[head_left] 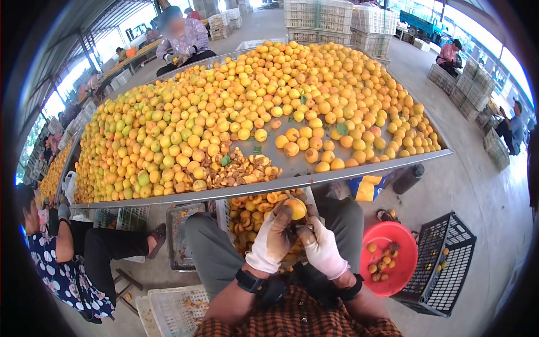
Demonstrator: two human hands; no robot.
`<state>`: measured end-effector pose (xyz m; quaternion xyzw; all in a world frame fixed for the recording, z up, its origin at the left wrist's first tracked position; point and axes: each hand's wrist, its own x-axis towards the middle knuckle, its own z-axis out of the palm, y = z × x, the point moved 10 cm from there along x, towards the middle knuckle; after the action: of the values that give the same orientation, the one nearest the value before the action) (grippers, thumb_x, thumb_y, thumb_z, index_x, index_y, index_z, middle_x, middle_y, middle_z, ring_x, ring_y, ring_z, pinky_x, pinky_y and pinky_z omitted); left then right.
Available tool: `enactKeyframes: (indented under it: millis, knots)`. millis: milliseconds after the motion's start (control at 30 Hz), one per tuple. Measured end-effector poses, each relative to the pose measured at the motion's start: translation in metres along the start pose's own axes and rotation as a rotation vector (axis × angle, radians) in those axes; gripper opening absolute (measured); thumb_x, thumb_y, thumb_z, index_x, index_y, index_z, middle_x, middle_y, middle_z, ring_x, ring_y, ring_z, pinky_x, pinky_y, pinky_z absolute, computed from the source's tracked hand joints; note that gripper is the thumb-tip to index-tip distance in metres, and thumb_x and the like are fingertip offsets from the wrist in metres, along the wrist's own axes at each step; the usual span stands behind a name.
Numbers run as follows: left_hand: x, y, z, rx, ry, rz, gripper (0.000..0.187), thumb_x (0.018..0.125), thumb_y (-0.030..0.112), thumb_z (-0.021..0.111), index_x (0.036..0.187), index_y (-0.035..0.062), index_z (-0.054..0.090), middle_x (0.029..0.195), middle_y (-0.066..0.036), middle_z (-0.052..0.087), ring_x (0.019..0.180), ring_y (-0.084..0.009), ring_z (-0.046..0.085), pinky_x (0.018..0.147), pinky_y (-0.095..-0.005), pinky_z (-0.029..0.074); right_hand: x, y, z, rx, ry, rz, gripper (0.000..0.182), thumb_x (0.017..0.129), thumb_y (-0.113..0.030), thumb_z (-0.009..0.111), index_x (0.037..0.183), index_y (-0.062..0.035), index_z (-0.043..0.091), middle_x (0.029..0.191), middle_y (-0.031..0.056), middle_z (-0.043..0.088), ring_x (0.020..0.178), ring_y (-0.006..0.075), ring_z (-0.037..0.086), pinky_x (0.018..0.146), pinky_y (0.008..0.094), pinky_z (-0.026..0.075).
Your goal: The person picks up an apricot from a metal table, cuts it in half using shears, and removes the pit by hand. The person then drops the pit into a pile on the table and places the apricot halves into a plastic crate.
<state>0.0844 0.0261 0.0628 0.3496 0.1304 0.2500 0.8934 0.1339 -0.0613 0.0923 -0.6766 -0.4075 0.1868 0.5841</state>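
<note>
My left hand (270, 240), in a stained white glove, is closed around a yellow-orange apricot (296, 208) above my lap. Close beside it, my right hand (322, 247), also gloved, has its fingers bent together just below the fruit. What the right fingers grip, if anything, is hidden. Beneath both hands, between my knees, a white crate (223, 214) holds halved apricots (247, 219). Ahead lies a metal table (292, 181) heaped with whole apricots (224, 121), with a pile of torn apricot pieces (241, 169) near its front edge.
On my right stand a red basin (401, 269) with several fruits and a black crate (449, 283). A white basket (174, 312) sits low on the left, near a seated person (64, 264). Another person (185, 39) works across the table. Stacked crates (317, 19) stand behind.
</note>
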Motion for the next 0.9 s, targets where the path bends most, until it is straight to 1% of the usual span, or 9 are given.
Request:
enactKeyframes:
  millis: [167,300,367,467,533,600,733,800,900]
  knots:
    - [0.001,0.012,0.009,0.414,-0.261,-0.126,0.06,0.082,0.036,0.069,0.125,-0.0009,0.049,0.114,-0.006,0.058,0.105,-0.016,0.056,0.092,-0.0284,0.044,0.002,0.0,-0.006,-0.108,-0.215,-0.02,0.022,0.091,-0.021,0.057,0.098,-0.0001,0.054,0.081,0.0214,0.063,0.084,0.0405,0.062,0.066,0.0372,0.05]
    - [0.001,0.009,0.008,0.598,-0.215,-0.154,0.057,0.08,0.027,0.072,0.124,-0.0011,0.05,0.114,-0.006,0.058,0.105,-0.0156,0.056,0.093,-0.0272,0.043,0.002,0.012,-0.006,-0.101,-0.216,0.015,0.022,0.091,-0.02,0.056,0.099,0.0001,0.054,0.079,0.0193,0.063,0.079,0.0364,0.065,0.066,0.0357,0.05]
    - [-0.002,0.008,0.011,0.247,-0.111,-0.042,0.053,0.081,0.024,0.072,0.123,-0.0009,0.051,0.114,-0.005,0.059,0.106,-0.015,0.056,0.092,-0.0269,0.043,0.001,0.016,-0.008,0.066,-0.098,0.039,0.021,0.092,-0.019,0.056,0.1,0.0001,0.054,0.077,0.016,0.063,0.075,0.0292,0.067,0.066,0.0339,0.05]
    - [-0.006,-0.014,-0.003,-0.008,0.058,-0.107,0.049,0.083,0.022,0.07,0.123,-0.0007,0.051,0.115,-0.005,0.059,0.105,-0.0138,0.055,0.091,-0.0254,0.043,0.001,0.022,-0.008,0.106,-0.019,0.066,0.019,0.092,-0.017,0.055,0.101,0.0001,0.054,0.077,0.0135,0.064,0.074,0.024,0.067,0.067,0.0322,0.05]
    - [-0.006,-0.008,-0.003,0.002,0.022,-0.102,0.047,0.085,0.023,0.069,0.122,-0.0013,0.052,0.113,-0.005,0.06,0.104,-0.0132,0.056,0.091,-0.0247,0.043,0.002,0.017,-0.011,0.057,-0.108,0.075,0.02,0.092,-0.017,0.055,0.102,0.0,0.055,0.079,0.0138,0.065,0.076,0.0245,0.067,0.067,0.032,0.05]
    - [-0.003,0.002,0.003,0.236,-0.141,-0.126,0.046,0.083,0.022,0.07,0.119,-0.0021,0.054,0.11,-0.005,0.061,0.103,-0.013,0.056,0.091,-0.0244,0.043,0.004,0.02,-0.016,0.009,-0.195,0.088,0.021,0.092,-0.017,0.055,0.104,-0.0001,0.055,0.08,0.014,0.065,0.077,0.0249,0.067,0.068,0.0318,0.051]
    - [0.003,0.019,0.011,0.641,-0.223,-0.166,0.045,0.082,0.02,0.071,0.116,-0.0026,0.056,0.107,-0.005,0.062,0.1,-0.0125,0.057,0.091,-0.0251,0.042,0.002,0.028,-0.01,-0.105,-0.356,0.051,0.024,0.091,-0.017,0.055,0.108,-0.0003,0.055,0.08,0.0126,0.065,0.073,0.0203,0.064,0.067,0.0302,0.05]
    - [0.001,-0.004,0.0,0.58,-0.187,-0.153,0.047,0.082,0.025,0.071,0.118,-0.0019,0.055,0.109,-0.005,0.061,0.102,-0.0138,0.057,0.091,-0.0266,0.043,-0.002,0.046,-0.007,0.13,-0.314,0.176,0.024,0.091,-0.018,0.055,0.107,-0.0004,0.056,0.082,0.0107,0.066,0.076,0.0152,0.062,0.07,0.0295,0.05]
    - [-0.008,-0.032,-0.005,-0.05,0.0,-0.096,0.056,0.083,0.035,0.07,0.122,-0.0005,0.052,0.115,-0.005,0.059,0.106,-0.0165,0.056,0.093,-0.0294,0.043,-0.008,0.06,-0.001,0.269,-0.204,0.275,0.024,0.091,-0.018,0.056,0.107,0.0,0.057,0.085,0.0091,0.066,0.081,0.0118,0.06,0.072,0.0297,0.049]
